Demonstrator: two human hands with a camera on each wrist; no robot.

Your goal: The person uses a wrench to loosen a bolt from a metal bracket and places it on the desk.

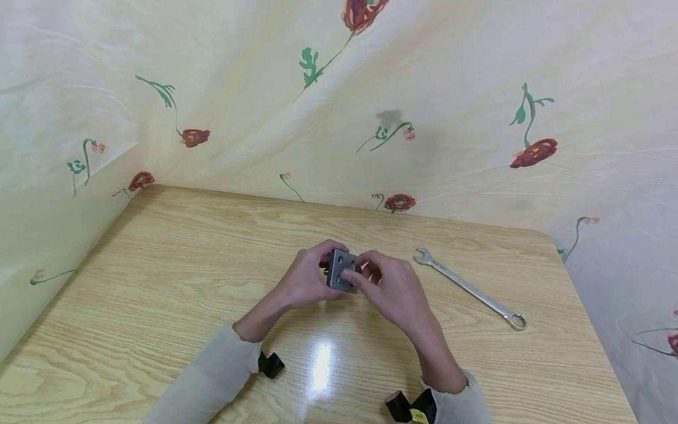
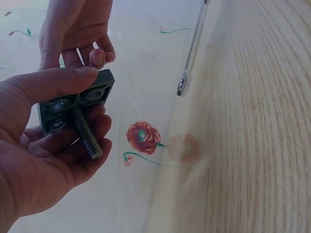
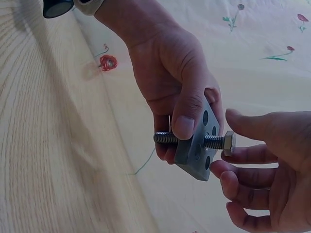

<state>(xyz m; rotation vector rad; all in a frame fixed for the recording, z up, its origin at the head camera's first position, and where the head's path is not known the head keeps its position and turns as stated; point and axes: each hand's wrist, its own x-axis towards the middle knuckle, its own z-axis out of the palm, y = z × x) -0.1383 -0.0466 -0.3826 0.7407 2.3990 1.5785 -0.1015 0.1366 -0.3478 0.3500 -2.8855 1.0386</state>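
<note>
My left hand (image 1: 307,277) grips a square grey metal plate (image 1: 335,277) by its edges, with the thumb on one side and the fingers behind. Several round holes pierce the plate. A hex bolt (image 3: 214,141) passes through its middle. The bolt's threaded end (image 2: 87,133) sticks out on the left hand's side, while a length of bare thread shows below the head on the other. Around the hex head (image 3: 229,142), the thumb and index finger of my right hand (image 1: 394,288) are bent close, and the other fingers curl loosely beside the plate.
A combination wrench (image 1: 466,285) lies on the wooden table (image 1: 175,282), to the right of the hands. Flower-printed cloth (image 1: 238,118) hangs along the back and sides of the table. Dark wrist cameras (image 1: 272,365) are strapped at both sleeves.
</note>
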